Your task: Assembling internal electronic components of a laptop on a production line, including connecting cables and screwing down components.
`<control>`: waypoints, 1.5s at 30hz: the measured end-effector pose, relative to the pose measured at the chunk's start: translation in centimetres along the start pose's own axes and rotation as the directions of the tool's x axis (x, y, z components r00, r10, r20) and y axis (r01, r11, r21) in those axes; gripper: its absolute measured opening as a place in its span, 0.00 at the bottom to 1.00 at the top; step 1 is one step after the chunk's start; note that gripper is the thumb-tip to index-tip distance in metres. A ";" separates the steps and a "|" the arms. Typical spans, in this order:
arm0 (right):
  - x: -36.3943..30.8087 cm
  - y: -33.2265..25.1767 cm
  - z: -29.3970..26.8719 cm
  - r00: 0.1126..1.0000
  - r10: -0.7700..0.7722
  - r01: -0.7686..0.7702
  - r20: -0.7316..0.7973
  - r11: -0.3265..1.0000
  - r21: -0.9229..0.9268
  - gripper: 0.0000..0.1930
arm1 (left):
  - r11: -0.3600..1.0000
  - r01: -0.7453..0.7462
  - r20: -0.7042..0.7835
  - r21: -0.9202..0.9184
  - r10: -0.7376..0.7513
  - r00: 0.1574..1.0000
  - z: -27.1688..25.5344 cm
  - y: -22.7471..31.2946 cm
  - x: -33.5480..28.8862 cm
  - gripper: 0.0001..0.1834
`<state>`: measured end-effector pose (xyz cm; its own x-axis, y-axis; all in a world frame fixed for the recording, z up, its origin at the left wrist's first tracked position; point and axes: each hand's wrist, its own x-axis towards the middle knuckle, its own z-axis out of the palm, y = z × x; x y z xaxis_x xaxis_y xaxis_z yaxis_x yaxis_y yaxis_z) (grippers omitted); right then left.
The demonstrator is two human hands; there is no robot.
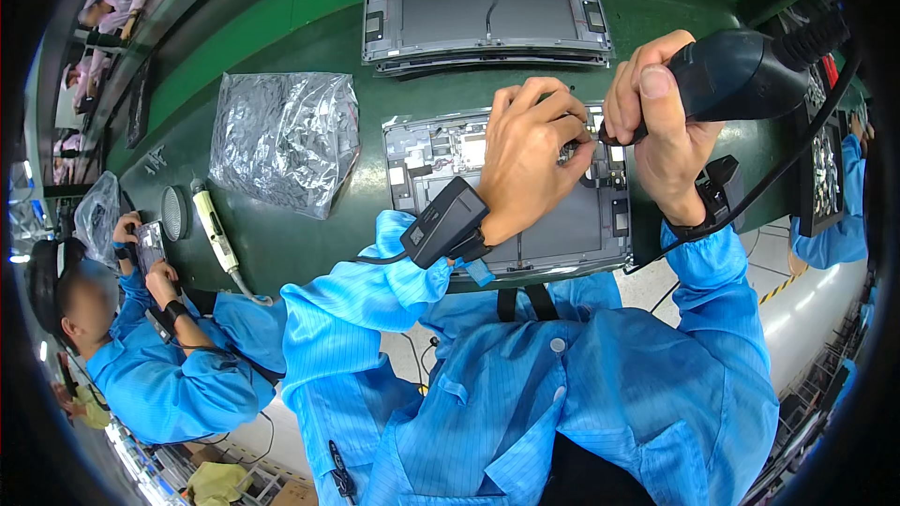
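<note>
An opened laptop chassis (441,164) lies bottom-up on the green bench in front of me, its boards and dark battery exposed. My left hand (530,155) rests on its upper middle, fingers pinched together over a spot near the board; what they pinch is too small to tell. My right hand (661,126) is wrapped around a black electric screwdriver (741,75), its tip pointing down beside my left fingertips. Both wrists carry black strapped devices, and both arms wear blue sleeves.
A second opened laptop chassis (487,9) lies at the far side of the green bench (281,234). A crumpled silver bag (281,136) and a white pen-shaped tool (214,230) lie to the left. A seated person in blue (169,356) works at the left; another blue sleeve (839,215) shows at right.
</note>
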<state>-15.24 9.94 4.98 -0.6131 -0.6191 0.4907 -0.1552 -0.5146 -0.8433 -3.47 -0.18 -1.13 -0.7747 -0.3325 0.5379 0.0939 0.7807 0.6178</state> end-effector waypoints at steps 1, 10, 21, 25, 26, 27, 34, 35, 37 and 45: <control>-0.1 0.3 -0.3 1.000 -0.025 0.025 0.002 0.993 0.112 0.06 | 1.000 -0.004 0.002 0.002 0.004 1.000 0.0 0.0 0.0 0.08; 0.0 0.2 -0.5 0.999 -0.028 0.026 0.021 0.996 0.086 0.05 | 1.000 -0.012 -0.001 0.005 0.012 1.000 0.0 0.1 0.2 0.08; 1.0 -1.3 -1.7 0.997 -0.028 0.037 -0.066 0.988 0.148 0.11 | 0.993 -0.035 0.092 0.113 0.024 0.995 -1.1 1.2 0.7 0.12; 1.0 -1.8 -3.3 0.987 -0.096 0.117 -0.131 0.979 0.169 0.11 | 0.992 -0.016 0.155 0.122 -0.003 0.988 -0.7 1.5 1.4 0.12; 0.8 -2.1 -3.8 0.986 -0.059 0.084 -0.153 0.983 0.164 0.11 | 0.991 -0.029 0.161 0.132 0.007 0.987 -0.7 1.6 1.6 0.12; 0.7 -2.3 -4.3 0.985 -0.063 0.090 -0.158 0.982 0.166 0.11 | 0.990 -0.034 0.165 0.135 0.012 0.986 -0.6 1.5 1.6 0.12; 0.4 -3.9 -8.0 0.960 -0.137 0.152 -0.244 0.987 0.042 0.12 | 0.983 -0.143 0.273 0.119 0.106 0.956 -0.3 1.7 2.8 0.10; 0.4 -4.2 -8.6 0.957 -0.143 0.156 -0.253 0.987 0.032 0.12 | 0.981 -0.148 0.302 0.128 0.104 0.948 -0.3 1.9 3.1 0.09; 0.6 -5.0 -10.3 0.944 -0.178 0.174 -0.279 0.984 -0.041 0.12 | 0.979 -0.176 0.329 0.103 0.133 0.935 0.0 1.9 3.4 0.10; 5.2 -4.8 -16.7 0.940 -0.150 -0.011 -0.308 0.884 -0.467 0.13 | 0.959 -0.282 0.192 0.005 0.276 0.942 10.7 3.1 12.2 0.08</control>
<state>-30.61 19.08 7.98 -0.7910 -0.3218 0.5204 -0.4922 -0.1705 -0.8536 -19.30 3.91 1.20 -0.8239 0.0042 0.5668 0.3057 0.8453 0.4381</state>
